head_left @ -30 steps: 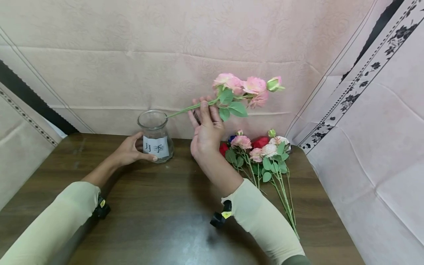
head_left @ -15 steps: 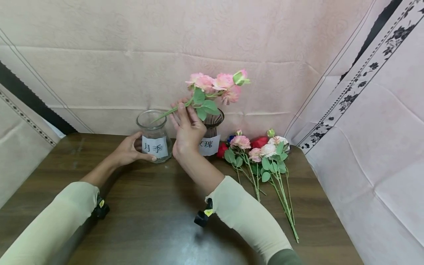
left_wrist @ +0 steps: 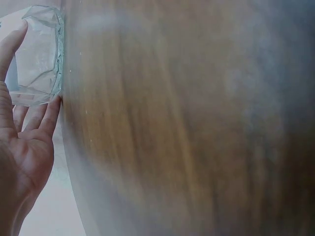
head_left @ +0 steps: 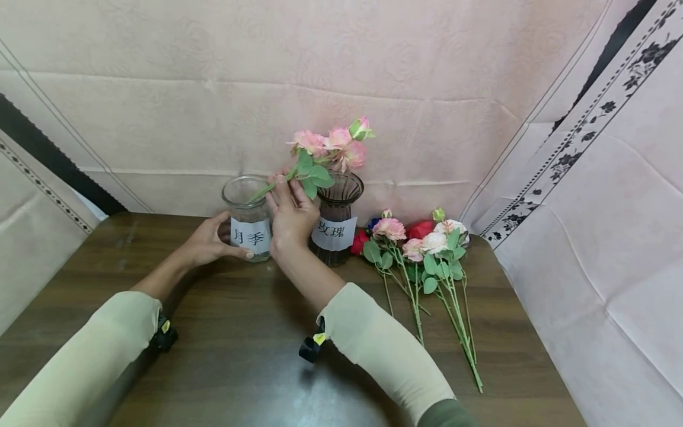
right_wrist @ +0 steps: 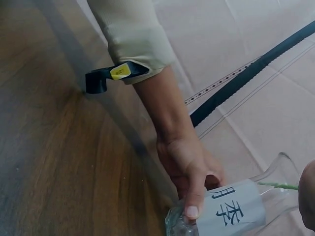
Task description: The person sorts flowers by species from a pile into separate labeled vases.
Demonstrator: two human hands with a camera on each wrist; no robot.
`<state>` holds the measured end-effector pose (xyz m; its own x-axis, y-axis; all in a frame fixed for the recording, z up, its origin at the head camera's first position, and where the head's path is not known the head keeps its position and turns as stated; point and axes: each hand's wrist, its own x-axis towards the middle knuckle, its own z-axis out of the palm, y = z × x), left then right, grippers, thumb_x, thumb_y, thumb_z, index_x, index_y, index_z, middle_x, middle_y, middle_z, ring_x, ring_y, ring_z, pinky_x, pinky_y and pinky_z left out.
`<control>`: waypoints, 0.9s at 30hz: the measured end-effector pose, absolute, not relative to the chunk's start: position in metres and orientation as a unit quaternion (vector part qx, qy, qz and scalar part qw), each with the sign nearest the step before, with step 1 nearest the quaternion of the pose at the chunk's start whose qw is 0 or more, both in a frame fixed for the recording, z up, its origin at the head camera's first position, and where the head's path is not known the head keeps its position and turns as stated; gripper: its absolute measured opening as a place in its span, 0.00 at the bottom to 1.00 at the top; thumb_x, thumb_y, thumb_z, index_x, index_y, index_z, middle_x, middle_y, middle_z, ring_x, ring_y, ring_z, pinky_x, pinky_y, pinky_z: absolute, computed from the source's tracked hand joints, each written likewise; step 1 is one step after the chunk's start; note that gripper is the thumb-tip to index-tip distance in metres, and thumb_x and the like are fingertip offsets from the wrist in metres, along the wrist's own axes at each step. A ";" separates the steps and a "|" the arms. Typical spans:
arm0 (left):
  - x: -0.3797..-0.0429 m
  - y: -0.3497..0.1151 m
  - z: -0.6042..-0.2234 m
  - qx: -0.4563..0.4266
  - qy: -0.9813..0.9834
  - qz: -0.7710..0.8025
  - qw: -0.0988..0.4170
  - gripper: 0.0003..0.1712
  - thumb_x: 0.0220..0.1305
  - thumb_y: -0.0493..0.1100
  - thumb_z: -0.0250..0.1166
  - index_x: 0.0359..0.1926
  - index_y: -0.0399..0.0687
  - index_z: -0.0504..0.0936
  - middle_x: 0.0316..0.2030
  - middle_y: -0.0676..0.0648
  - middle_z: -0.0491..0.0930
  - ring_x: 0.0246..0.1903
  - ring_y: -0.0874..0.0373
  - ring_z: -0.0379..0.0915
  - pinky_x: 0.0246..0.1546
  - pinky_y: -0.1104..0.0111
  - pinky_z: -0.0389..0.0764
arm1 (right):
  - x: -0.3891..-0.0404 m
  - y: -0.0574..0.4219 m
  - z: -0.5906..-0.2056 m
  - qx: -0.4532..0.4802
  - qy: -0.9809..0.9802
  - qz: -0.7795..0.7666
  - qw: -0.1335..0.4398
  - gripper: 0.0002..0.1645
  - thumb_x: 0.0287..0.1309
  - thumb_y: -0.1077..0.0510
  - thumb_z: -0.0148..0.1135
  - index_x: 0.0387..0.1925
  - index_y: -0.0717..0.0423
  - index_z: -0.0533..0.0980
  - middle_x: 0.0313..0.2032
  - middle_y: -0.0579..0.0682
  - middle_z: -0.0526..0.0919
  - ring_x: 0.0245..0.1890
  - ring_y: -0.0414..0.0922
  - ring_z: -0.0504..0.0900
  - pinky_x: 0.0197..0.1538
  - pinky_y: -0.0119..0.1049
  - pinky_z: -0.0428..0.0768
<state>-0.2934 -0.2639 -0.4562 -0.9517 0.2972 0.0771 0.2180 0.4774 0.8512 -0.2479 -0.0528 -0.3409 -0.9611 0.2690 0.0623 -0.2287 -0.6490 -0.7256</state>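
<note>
My left hand (head_left: 210, 243) grips the lower side of a clear glass vase (head_left: 262, 222), thumb across its white paper label with black characters. In the left wrist view, fingers of that hand (left_wrist: 32, 157) curve around the vase's base (left_wrist: 44, 54). Above and to the right, my right hand (head_left: 293, 222) pinches the green stem of an artificial pink flower spray (head_left: 338, 145), which leans over with blooms to the right. The stem's lower end is inside the vase mouth; the right wrist view shows this green stem (right_wrist: 280, 186) within the glass neck.
A dark ribbed glass vase (head_left: 333, 258) with a white label stands just right of my right hand. Farther right, several artificial flowers lie on the wooden table (head_left: 240, 356), including pink ones (head_left: 388, 229), white ones (head_left: 433, 242) and a red one (head_left: 420, 229). A pale cloth (head_left: 213, 118) hangs behind.
My right hand has moved left with the pink flower spray, bringing its stem end into the vase mouth. The dark vase has come into view behind it. My left hand stays put.
</note>
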 end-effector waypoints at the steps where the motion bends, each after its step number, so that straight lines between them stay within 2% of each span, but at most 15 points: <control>1: -0.294 -0.264 -0.456 0.150 0.858 0.489 0.040 0.61 0.56 0.46 0.92 0.84 0.48 0.66 0.68 0.39 0.84 0.67 0.41 0.84 0.60 0.73 0.84 | -0.248 -0.054 -0.342 -0.027 -0.402 0.904 0.140 0.18 0.78 0.60 0.71 0.64 0.58 0.88 0.59 0.65 0.92 0.61 0.56 0.94 0.66 0.49 0.89; 5: -0.295 -0.264 -0.457 0.151 0.858 0.489 0.038 0.61 0.56 0.47 0.92 0.83 0.48 0.66 0.66 0.39 0.85 0.64 0.46 0.85 0.58 0.76 0.84 | -0.251 -0.058 -0.346 -0.032 -0.433 0.886 0.162 0.19 0.76 0.60 0.74 0.63 0.62 0.88 0.57 0.61 0.94 0.61 0.50 0.93 0.66 0.42 0.89; 9: -0.295 -0.264 -0.458 0.150 0.859 0.489 0.035 0.60 0.55 0.46 0.92 0.83 0.48 0.67 0.65 0.39 0.86 0.59 0.54 0.87 0.57 0.75 0.85 | -0.252 -0.064 -0.352 -0.042 -0.481 0.858 0.174 0.19 0.74 0.61 0.76 0.61 0.65 0.88 0.59 0.58 0.93 0.61 0.47 0.92 0.67 0.36 0.88; 13: -0.293 -0.264 -0.458 0.152 0.857 0.491 0.037 0.59 0.56 0.46 0.91 0.82 0.47 0.67 0.64 0.38 0.87 0.56 0.59 0.87 0.57 0.74 0.85 | -0.251 -0.067 -0.362 -0.052 -0.563 0.807 0.168 0.19 0.75 0.58 0.76 0.61 0.61 0.89 0.61 0.57 0.93 0.60 0.48 0.92 0.65 0.37 0.89; 17: -0.293 -0.264 -0.458 0.150 0.857 0.491 0.038 0.59 0.57 0.47 0.91 0.82 0.47 0.67 0.65 0.40 0.86 0.58 0.58 0.86 0.58 0.75 0.85 | -0.244 -0.066 -0.372 -0.041 -0.645 0.750 0.141 0.22 0.78 0.48 0.74 0.66 0.51 0.88 0.68 0.48 0.89 0.66 0.47 0.90 0.68 0.38 0.88; 21: -0.293 -0.263 -0.457 0.150 0.856 0.493 0.037 0.57 0.57 0.46 0.91 0.80 0.45 0.68 0.65 0.38 0.85 0.59 0.54 0.86 0.56 0.74 0.86 | -0.236 -0.062 -0.378 -0.013 -0.689 0.713 0.129 0.24 0.78 0.43 0.73 0.69 0.43 0.87 0.71 0.44 0.86 0.70 0.43 0.87 0.71 0.35 0.84; 22: -0.294 -0.263 -0.457 0.150 0.856 0.493 0.037 0.56 0.57 0.45 0.91 0.79 0.44 0.68 0.64 0.38 0.85 0.58 0.54 0.86 0.56 0.74 0.86 | -0.234 -0.060 -0.379 -0.003 -0.696 0.706 0.127 0.21 0.78 0.43 0.72 0.65 0.45 0.90 0.66 0.45 0.91 0.66 0.41 0.89 0.69 0.33 0.85; 23: -0.294 -0.262 -0.457 0.149 0.856 0.494 0.037 0.55 0.57 0.45 0.91 0.79 0.44 0.68 0.64 0.37 0.85 0.58 0.53 0.86 0.56 0.74 0.86 | -0.232 -0.059 -0.380 0.003 -0.705 0.698 0.125 0.20 0.79 0.42 0.71 0.61 0.48 0.91 0.63 0.46 0.92 0.66 0.40 0.87 0.70 0.33 0.84; 27: -0.293 -0.262 -0.457 0.147 0.853 0.499 0.041 0.56 0.57 0.44 0.91 0.80 0.45 0.68 0.64 0.37 0.85 0.60 0.49 0.86 0.55 0.74 0.86 | -0.224 -0.052 -0.382 0.005 -0.717 0.689 0.102 0.22 0.78 0.43 0.72 0.63 0.50 0.90 0.65 0.46 0.92 0.69 0.40 0.86 0.73 0.34 0.82</control>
<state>-0.2932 -0.2622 -0.4567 -0.9534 0.2917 0.0766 0.2100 0.4597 0.8629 -0.2238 -0.0517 -0.3824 -0.9793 0.1335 0.1524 -0.1469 0.0502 -0.9879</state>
